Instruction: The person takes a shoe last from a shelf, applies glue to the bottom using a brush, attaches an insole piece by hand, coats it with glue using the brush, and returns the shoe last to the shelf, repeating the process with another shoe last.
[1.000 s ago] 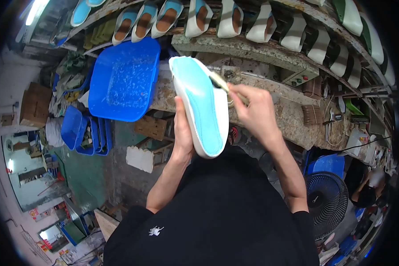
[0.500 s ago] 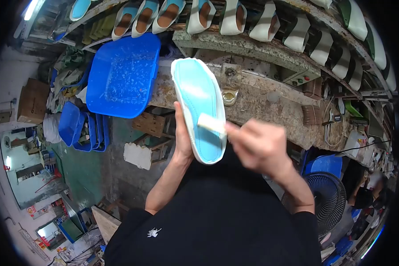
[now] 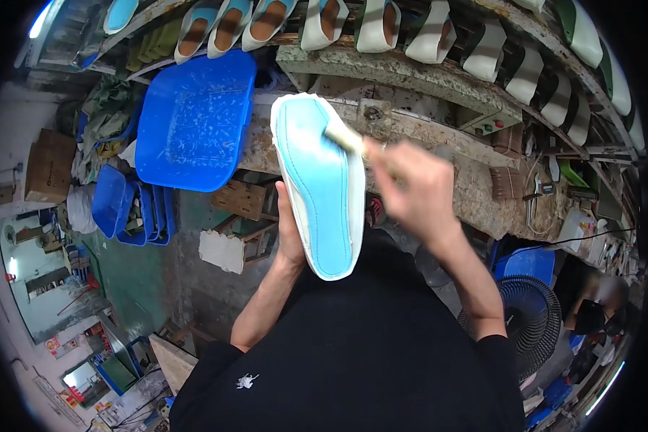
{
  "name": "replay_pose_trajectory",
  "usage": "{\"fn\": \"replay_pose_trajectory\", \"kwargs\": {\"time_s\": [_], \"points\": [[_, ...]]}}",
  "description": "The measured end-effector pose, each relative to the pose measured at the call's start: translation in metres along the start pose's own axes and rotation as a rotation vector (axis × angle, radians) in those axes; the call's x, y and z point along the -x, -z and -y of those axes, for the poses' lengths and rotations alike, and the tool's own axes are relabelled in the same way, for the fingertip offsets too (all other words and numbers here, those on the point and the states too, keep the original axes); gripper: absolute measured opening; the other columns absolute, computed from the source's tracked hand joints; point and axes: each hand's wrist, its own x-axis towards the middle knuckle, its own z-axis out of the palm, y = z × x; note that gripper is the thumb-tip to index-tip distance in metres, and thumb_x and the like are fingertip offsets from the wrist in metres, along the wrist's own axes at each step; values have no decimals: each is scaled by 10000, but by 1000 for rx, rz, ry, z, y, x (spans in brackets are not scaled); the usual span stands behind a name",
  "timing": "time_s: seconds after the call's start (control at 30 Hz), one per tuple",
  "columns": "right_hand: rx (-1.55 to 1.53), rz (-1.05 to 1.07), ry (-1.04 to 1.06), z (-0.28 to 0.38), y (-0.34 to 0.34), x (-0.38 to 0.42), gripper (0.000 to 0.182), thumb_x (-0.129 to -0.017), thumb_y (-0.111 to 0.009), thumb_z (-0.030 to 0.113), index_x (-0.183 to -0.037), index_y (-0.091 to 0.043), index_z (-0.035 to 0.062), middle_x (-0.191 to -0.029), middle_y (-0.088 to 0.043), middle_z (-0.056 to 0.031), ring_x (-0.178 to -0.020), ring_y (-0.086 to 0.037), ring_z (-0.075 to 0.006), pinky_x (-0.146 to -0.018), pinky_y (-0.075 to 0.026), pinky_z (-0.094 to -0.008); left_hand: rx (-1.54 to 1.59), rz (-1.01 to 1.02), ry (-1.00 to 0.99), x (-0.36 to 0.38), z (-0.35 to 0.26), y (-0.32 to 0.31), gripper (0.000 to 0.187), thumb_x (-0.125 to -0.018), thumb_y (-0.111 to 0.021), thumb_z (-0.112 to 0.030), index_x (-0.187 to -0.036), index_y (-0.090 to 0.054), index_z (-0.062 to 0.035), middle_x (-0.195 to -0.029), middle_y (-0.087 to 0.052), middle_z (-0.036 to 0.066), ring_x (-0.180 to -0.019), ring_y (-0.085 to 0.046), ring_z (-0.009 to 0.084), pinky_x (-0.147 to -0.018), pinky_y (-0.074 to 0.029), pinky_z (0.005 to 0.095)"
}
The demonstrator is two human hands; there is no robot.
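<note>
My left hand (image 3: 291,234) grips a white shoe upper (image 3: 356,205) from its left side, its thumb along the edge and its other fingers hidden behind. The shoe's underside faces me, showing a light-blue insole board (image 3: 317,187) with a stitched line near its rim. My right hand (image 3: 414,187) is closed round the handle of a brush (image 3: 346,135). The pale bristles touch the upper right part of the blue board, which has a wet-looking shine there.
A large blue plastic bin (image 3: 187,129) stands at the left, with smaller blue bins (image 3: 115,201) below it. Behind the shoe runs a worn workbench (image 3: 475,194). White shoes (image 3: 378,29) line the rack above. A fan (image 3: 518,324) stands at the right, near another person (image 3: 601,309).
The brush has moved up the blue board, from its lower middle to the upper right. The shoe sits slightly lower and further left, and more of its lower end shows.
</note>
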Motion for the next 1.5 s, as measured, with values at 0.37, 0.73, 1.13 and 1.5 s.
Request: {"fn": "replay_pose_trajectory", "kwargs": {"time_s": [0.37,0.73,1.13,1.5], "points": [[72,157,-347,-199,-145,108,194,-932,-706,217,-1067,-796,109,-925,-755,-121,-825,-726,-347,-721,-577,-438,31,-266,15,4,19,69,852,-1040,-294,-736,-1604,-321,-98,-1456,-506,141,-1281,-565,220,-1067,-503,375],[288,178,-183,-264,-240,125,176,-950,-685,191,-1110,-744,148,-860,-682,-112,-729,-703,-352,-616,-573,-449,3,-339,27,7,13,88,867,-1040,-306,-731,-1613,-304,-80,-1469,-500,162,-1297,-555,228,-1060,-504,378],[-59,310,-401,-271,-246,128,166,-951,-660,150,-1063,-771,97,-822,-734,-119,-677,-707,-286,-624,-548,-397,-96,-273,41,-3,3,77,886,-1038,-269,-741,-1594,-330,-53,-1427,-538,189,-1253,-602,230,-1024,-535,380],[-1293,186,-1209,-237,-245,150,195,-1069,-569,213,-1178,-619,59,-761,-599,-13,-533,-440,-47,-463,-333,-211,-109,-264,31,-1,8,69,860,-1050,-267,-719,-1573,-366,-43,-1384,-583,172,-1210,-634,213,-994,-556,367]]}}
